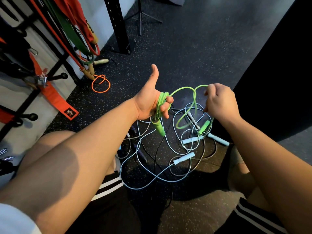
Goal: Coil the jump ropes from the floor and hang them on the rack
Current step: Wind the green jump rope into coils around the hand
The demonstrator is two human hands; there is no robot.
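The rack [55,71] stands at far left with bands hanging on it. The left hand [150,100], thumb up, has the green jump rope [184,92] coiled around its fingers, one handle dangling below. The right hand [219,102] pinches the rope's loose loop above the tangled pale blue ropes [152,173] on the floor.

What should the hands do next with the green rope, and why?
Probably wrap one more loop. The left hand already holds several turns of the green rope, with one handle hanging below. The right hand pinches the loose length, and the other green handle lies among the blue ropes.
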